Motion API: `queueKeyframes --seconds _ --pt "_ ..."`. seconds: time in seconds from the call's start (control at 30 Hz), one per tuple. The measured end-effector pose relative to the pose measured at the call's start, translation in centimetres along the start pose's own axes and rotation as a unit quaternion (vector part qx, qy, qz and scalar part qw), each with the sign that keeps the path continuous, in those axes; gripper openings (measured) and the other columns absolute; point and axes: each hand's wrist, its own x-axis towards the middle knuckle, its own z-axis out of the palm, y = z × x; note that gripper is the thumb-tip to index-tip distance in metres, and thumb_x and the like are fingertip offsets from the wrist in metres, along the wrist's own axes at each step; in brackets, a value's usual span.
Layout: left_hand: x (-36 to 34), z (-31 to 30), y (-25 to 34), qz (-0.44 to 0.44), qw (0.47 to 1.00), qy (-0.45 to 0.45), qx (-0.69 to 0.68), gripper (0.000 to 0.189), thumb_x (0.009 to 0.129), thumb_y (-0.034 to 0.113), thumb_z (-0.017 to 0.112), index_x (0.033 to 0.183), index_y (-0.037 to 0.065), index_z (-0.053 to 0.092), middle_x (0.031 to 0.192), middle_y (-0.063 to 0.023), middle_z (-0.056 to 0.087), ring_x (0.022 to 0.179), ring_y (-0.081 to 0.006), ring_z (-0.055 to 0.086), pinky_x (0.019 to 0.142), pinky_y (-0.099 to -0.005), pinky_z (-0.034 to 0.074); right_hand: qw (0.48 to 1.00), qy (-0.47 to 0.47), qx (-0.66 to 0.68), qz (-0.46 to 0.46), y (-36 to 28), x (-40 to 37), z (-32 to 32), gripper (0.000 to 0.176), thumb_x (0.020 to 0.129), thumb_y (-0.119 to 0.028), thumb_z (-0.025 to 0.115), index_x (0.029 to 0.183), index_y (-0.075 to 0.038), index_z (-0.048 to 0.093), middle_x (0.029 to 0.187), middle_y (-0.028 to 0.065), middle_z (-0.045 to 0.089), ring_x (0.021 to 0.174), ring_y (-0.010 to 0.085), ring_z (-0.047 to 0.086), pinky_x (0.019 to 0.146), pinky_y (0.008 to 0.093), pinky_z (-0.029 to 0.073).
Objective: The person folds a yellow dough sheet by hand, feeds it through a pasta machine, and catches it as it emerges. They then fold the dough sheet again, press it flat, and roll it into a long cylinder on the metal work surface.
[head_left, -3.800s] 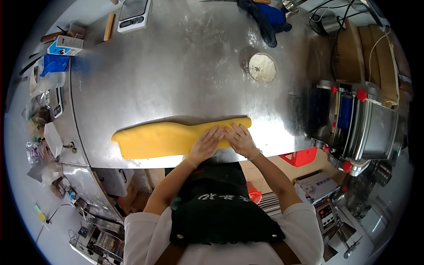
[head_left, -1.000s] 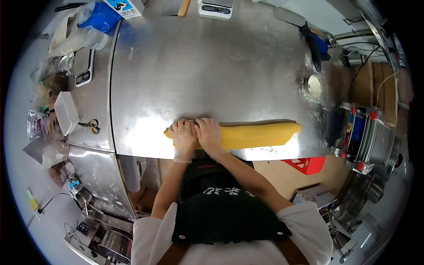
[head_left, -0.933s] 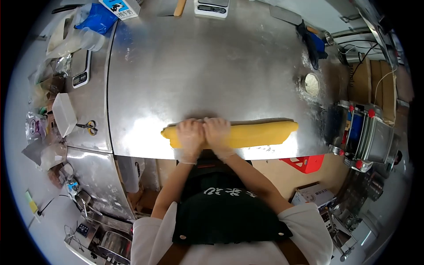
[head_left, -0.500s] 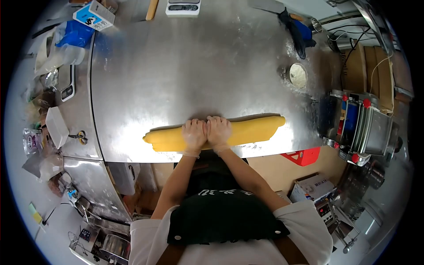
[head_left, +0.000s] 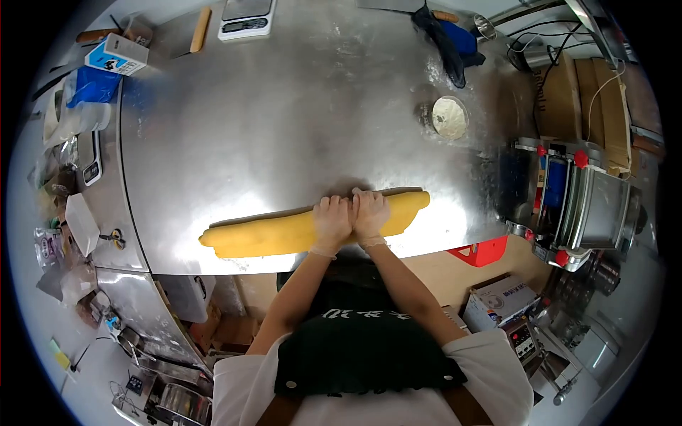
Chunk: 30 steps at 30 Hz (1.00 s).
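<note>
A long yellow sheet of dough, its far edge rolled or folded over, lies near the front edge of the steel table. My left hand and my right hand sit side by side on it, right of its middle, thumbs close together. Both wear thin clear gloves. Their fingers are curled over the dough's far edge, so the fingertips are partly hidden. The dough's right end extends past my right hand, and a longer stretch runs left of my left hand.
A bowl of flour stands at the back right, near a dark cloth. At the back are a white scale and a wooden-handled scraper. A roller machine stands at right, scissors at left.
My hands have shifted right along the dough, from near its middle towards its right end. The whole view has turned slightly, so the table and dough appear tilted and further left.
</note>
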Motion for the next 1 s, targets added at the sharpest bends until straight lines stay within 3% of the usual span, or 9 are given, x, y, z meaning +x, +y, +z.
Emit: queueKeyframes --seconds 0.2,0.3,0.43,0.57,0.7,0.8,0.83,0.93,1.0 --pt "0.1 0.1 0.3 -0.013 0.999 0.009 0.034 0.012 0.090 0.023 0.065 0.084 0.012 0.064 0.085 -0.0039 0.061 0.081 -0.0266 0.059 0.065 -0.0420 0.046 0.998 -0.025 0.061 0.022 -0.1 0.5 -0.7 0.015 0.095 -0.017 0.062 0.108 -0.011 0.067 0.094 0.0064 0.069 0.086 0.0304 0.062 0.078 0.0447 0.048" --pt "1.7 -0.6 2.1 -0.022 0.999 0.004 0.031 0.015 0.091 0.024 0.064 0.081 0.012 0.063 0.085 -0.0047 0.061 0.083 -0.0266 0.058 0.067 -0.0421 0.046 0.983 -0.021 0.178 0.045 1.3 1.4 -2.3 0.015 0.096 -0.019 0.061 0.106 -0.009 0.067 0.093 0.0079 0.069 0.086 0.0319 0.062 0.078 0.0460 0.047" --pt "3.6 1.5 7.0 0.012 0.998 -0.060 -0.010 0.014 0.089 0.023 0.064 0.081 0.011 0.063 0.087 -0.0053 0.060 0.087 -0.0277 0.059 0.066 -0.0417 0.047 0.989 -0.116 0.017 0.085 8.3 2.1 -4.0 0.011 0.096 -0.018 0.063 0.101 -0.009 0.067 0.085 0.0088 0.067 0.078 0.0330 0.062 0.071 0.0475 0.049" --pt "3.4 4.5 7.3 0.027 0.999 -0.027 -0.017 0.015 0.087 0.023 0.063 0.078 0.012 0.060 0.081 -0.0043 0.057 0.077 -0.0262 0.058 0.062 -0.0410 0.047 0.998 0.033 0.041 0.038 8.6 1.5 -3.1 0.005 0.094 -0.015 0.064 0.098 -0.011 0.065 0.082 0.0068 0.065 0.075 0.0315 0.061 0.067 0.0464 0.049" --pt "3.4 4.5 7.9 0.026 0.999 -0.014 0.013 0.017 0.087 0.025 0.061 0.076 0.013 0.058 0.080 -0.0042 0.057 0.078 -0.0257 0.058 0.060 -0.0402 0.045 0.998 0.003 0.057 0.033 9.3 1.6 -3.1 0.005 0.094 -0.016 0.064 0.097 -0.013 0.067 0.082 0.0072 0.065 0.076 0.0323 0.062 0.069 0.0459 0.050" --pt "4.6 4.3 8.5 0.021 0.999 -0.016 0.018 0.015 0.087 0.024 0.061 0.078 0.013 0.059 0.081 -0.0041 0.058 0.080 -0.0259 0.058 0.061 -0.0410 0.045 0.984 -0.050 0.119 0.120 9.9 1.8 -2.8 0.008 0.095 -0.019 0.064 0.095 -0.014 0.070 0.084 0.0097 0.067 0.078 0.0344 0.064 0.071 0.0471 0.051" --pt "4.6 4.5 9.3 0.026 1.000 -0.011 0.003 0.015 0.087 0.024 0.061 0.078 0.012 0.060 0.081 -0.0042 0.058 0.080 -0.0260 0.058 0.061 -0.0410 0.045 0.956 -0.105 0.211 0.174 11.0 1.8 -3.4 0.016 0.099 -0.021 0.061 0.099 -0.011 0.073 0.089 0.0143 0.071 0.080 0.0363 0.067 0.072 0.0447 0.053" --pt "4.8 5.5 11.1 0.043 0.999 -0.023 -0.013 0.013 0.084 0.023 0.063 0.079 0.012 0.060 0.081 -0.0046 0.058 0.080 -0.0259 0.058 0.062 -0.0402 0.045 0.971 -0.117 0.139 0.157 12.9 3.4 -5.3 0.016 0.100 -0.021 0.060 0.099 -0.010 0.072 0.089 0.0146 0.071 0.078 0.0358 0.067 0.070 0.0437 0.054" --pt "4.4 7.0 11.4 0.050 0.998 -0.029 -0.020 0.012 0.083 0.022 0.063 0.079 0.012 0.060 0.082 -0.0046 0.058 0.080 -0.0255 0.057 0.062 -0.0401 0.045 0.992 -0.045 0.082 0.086 14.4 3.1 -3.6 0.014 0.100 -0.021 0.060 0.101 -0.011 0.069 0.089 0.0128 0.070 0.073 0.0346 0.066 0.064 0.0431 0.053"
